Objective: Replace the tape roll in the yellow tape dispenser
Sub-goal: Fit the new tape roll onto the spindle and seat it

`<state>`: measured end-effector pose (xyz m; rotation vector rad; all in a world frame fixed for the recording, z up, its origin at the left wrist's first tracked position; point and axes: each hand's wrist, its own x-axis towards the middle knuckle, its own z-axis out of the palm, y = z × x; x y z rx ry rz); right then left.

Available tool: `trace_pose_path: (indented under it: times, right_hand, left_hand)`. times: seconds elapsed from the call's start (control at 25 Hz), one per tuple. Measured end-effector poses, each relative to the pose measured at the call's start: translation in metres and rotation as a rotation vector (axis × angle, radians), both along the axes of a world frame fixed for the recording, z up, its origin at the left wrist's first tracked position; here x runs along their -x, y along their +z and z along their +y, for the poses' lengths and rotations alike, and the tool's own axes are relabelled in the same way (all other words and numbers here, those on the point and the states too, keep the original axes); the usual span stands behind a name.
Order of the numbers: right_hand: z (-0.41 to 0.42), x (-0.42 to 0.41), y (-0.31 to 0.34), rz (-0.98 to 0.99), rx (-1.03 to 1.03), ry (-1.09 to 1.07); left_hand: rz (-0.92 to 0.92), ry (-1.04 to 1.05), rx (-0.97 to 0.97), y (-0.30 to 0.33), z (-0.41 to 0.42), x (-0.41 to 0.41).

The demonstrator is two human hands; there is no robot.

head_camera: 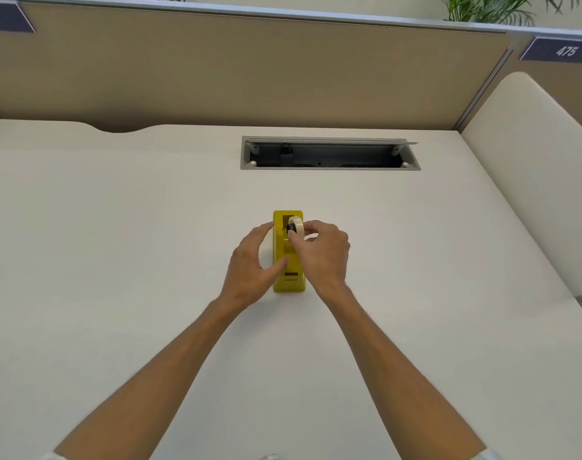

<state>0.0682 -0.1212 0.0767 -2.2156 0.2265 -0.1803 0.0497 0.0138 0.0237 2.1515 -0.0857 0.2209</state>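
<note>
Lengthwise away, yellow tape dispenser (288, 260), right hand (319, 250) pinching tape roll (296, 229)

Dispenser (288, 260) on desk (117, 227), before cable tray (329, 156)

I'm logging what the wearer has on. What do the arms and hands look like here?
Both forearms are bare. The left hand and right hand show no gloves, rings or watch. A sliver of white sleeve shows at the bottom edge.

Yellow tape dispenser (288, 270) sits flat in the middle of the desk (117, 227), long side running away from the edge. A cream tape roll (297, 229) with a black core is tilted above its far-end well.
</note>
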Motion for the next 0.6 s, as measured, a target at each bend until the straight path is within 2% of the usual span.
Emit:
trace_pose_path:
  times: [0.24, 0.6]
  right_hand:
    - [0.011, -0.010, -0.008, -0.030, 0.068, 0.002]
    - [0.017, -0.019, -0.022, 0.000, 0.253, 0.022]
  left_hand:
    - [0.210, -0.039, -0.012, -0.034, 0.002, 0.018]
    - [0.077, -0.004, -0.085, -0.046, -0.007, 0.025]
